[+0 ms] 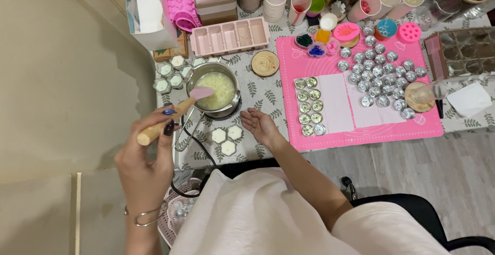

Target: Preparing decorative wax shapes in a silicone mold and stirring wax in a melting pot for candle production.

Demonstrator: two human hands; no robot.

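The left hand [149, 157] grips a wooden-handled spatula [172, 113] over the pot [215, 89] near the table's [258, 98] left edge, stirring pale wax, while the right hand [260, 124] rests open and empty beside it.

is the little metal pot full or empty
Partly full: the metal pot holds pale yellowish lumpy wax, with the pink spatula resting at its rim.

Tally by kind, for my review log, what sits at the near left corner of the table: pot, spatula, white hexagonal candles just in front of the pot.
metal pot: 1
spatula: 1
white hexagonal candles: 3
Total: 5
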